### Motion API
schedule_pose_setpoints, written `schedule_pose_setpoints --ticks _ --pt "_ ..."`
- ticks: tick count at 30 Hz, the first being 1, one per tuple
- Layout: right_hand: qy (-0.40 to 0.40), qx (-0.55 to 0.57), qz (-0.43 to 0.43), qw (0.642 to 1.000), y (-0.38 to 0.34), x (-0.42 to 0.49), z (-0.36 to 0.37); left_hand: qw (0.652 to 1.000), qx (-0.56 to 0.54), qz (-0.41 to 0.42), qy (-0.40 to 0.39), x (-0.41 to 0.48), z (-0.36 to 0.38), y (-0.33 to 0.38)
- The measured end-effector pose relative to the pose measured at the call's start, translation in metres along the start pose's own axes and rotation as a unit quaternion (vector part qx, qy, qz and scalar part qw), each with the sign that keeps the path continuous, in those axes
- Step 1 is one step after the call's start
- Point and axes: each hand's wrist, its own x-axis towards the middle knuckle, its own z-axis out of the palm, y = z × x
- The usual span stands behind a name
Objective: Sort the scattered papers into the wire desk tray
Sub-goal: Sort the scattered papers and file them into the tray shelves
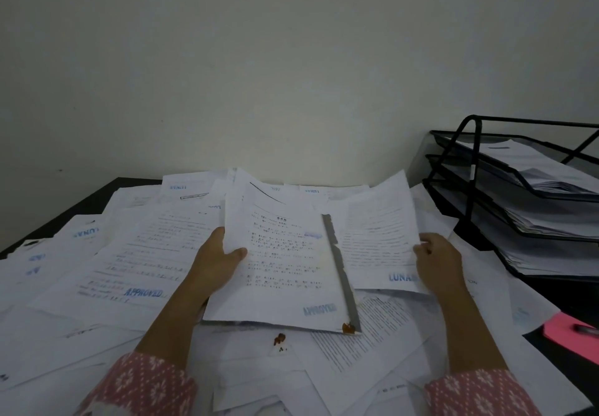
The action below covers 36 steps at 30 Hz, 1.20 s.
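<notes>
My left hand (pixel 217 260) grips the left edge of a printed sheet (pixel 282 263) stamped APPROVED, with the thumb on top. That sheet is lifted off the pile and has a brown stain at its lower right corner. My right hand (pixel 437 258) pinches the right edge of a second sheet (pixel 377 240) stamped LUNAS, which curls upward. Both sheets are held above a thick layer of scattered papers (pixel 129 263) covering the dark desk. The black wire desk tray (pixel 470 169) with three tiers stands at the right, each tier holding papers.
A pale wall rises right behind the desk. Bare dark desk (pixel 97 198) shows at the far left corner. A pink sticky pad (pixel 570 334) with a dark pen (pixel 585 329) on it lies at the right edge, below the tray.
</notes>
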Motion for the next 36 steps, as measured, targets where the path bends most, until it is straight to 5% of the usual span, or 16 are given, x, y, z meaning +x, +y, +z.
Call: schedule_pose_setpoints --ticks 8,16,19,22,36 --pt "-0.155 -0.006 -0.049 0.987 -0.023 -0.017 0.034 0.998 -0.021 -0.029 -0.055 -0.004 0.003 0.006" --pt "-0.156 -0.050 -0.098 0.982 -0.030 -0.022 0.049 0.998 -0.003 -0.027 -0.057 -0.006 0.004 0.006" --pt "-0.121 -0.183 -0.067 0.973 -0.021 -0.015 0.049 0.999 -0.004 -0.014 -0.053 -0.005 0.001 0.006" --pt "-0.178 -0.289 -0.028 0.940 -0.017 -0.013 0.042 0.999 -0.012 0.000 -0.041 -0.004 -0.008 0.004" --pt "-0.225 -0.340 -0.020 0.913 -0.018 -0.014 0.036 0.995 -0.095 -0.005 -0.005 0.004 -0.045 -0.010"
